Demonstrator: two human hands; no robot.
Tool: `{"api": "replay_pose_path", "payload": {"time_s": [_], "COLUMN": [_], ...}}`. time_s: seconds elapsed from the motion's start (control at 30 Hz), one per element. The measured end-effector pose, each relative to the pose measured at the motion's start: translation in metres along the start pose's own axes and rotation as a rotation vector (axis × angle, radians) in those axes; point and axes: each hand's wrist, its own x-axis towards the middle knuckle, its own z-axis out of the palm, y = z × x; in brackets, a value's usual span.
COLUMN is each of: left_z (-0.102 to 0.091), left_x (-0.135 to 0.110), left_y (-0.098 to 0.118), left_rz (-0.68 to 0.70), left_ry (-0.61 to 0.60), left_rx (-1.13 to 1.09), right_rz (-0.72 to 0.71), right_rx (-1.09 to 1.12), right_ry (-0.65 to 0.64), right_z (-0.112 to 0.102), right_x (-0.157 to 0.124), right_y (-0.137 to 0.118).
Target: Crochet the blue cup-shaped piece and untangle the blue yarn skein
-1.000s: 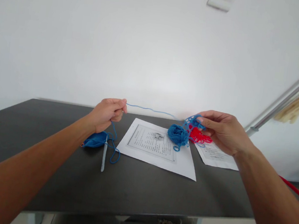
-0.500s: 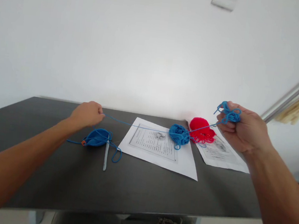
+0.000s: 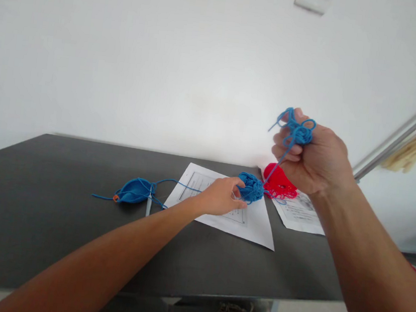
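Note:
My left hand (image 3: 223, 196) reaches over the printed sheet to the blue yarn ball (image 3: 251, 188). Its thumb and fingers are apart at the ball's left side; whether they grip it I cannot tell for sure. Raised above the table, my right hand (image 3: 315, 151) is closed on a small tangle of blue yarn (image 3: 299, 133), with loops sticking out. A strand runs from that tangle down to the ball. On the left lies a blue crocheted piece (image 3: 135, 191) with an orange marker (image 3: 116, 198) at one end. A crochet hook (image 3: 149, 205) rests against it, its lower part hidden by my left arm.
One printed sheet (image 3: 259, 232) lies under the ball; a second sheet (image 3: 304, 219) is to its right. Red yarn work (image 3: 280, 183) sits at the back by the white wall (image 3: 202, 75). The dark table (image 3: 52, 238) ends at a front edge near my legs.
My left hand has let the strand drop and moved right to the yarn ball. My right hand has moved up and left with its tangle. The strand to the crocheted piece now hangs slack.

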Motion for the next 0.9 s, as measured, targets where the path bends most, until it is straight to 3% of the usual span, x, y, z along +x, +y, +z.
{"api": "replay_pose_path", "payload": {"time_s": [0.17, 0.37, 0.53, 0.7, 0.8, 0.9], "left_z": [-0.009, -0.039, -0.071, -0.095, -0.103, -0.106], "left_x": [0.007, 0.003, 0.001, -0.005, -0.007, -0.011], "left_y": [-0.003, 0.011, 0.025, 0.042, 0.049, 0.058], "left_rz": [-0.087, -0.167, -0.216, -0.228, -0.216, -0.203], "left_ry": [-0.104, -0.089, -0.012, 0.022, 0.036, 0.057], "left_rx": [-0.284, -0.566, -0.632, -0.619, -0.605, -0.585], "right_rz": [0.004, -0.026, -0.068, -0.068, -0.096, -0.151], "right_rx": [0.015, -0.004, -0.047, -0.045, -0.067, -0.291], "right_ry": [0.111, 0.215, 0.239, 0.235, 0.228, 0.184], "right_z": [-0.007, -0.029, -0.042, -0.04, -0.03, -0.017], "right_x": [-0.001, 0.002, -0.001, -0.007, -0.013, -0.026], "right_y": [-0.009, -0.014, -0.027, -0.04, -0.031, 0.0]}}
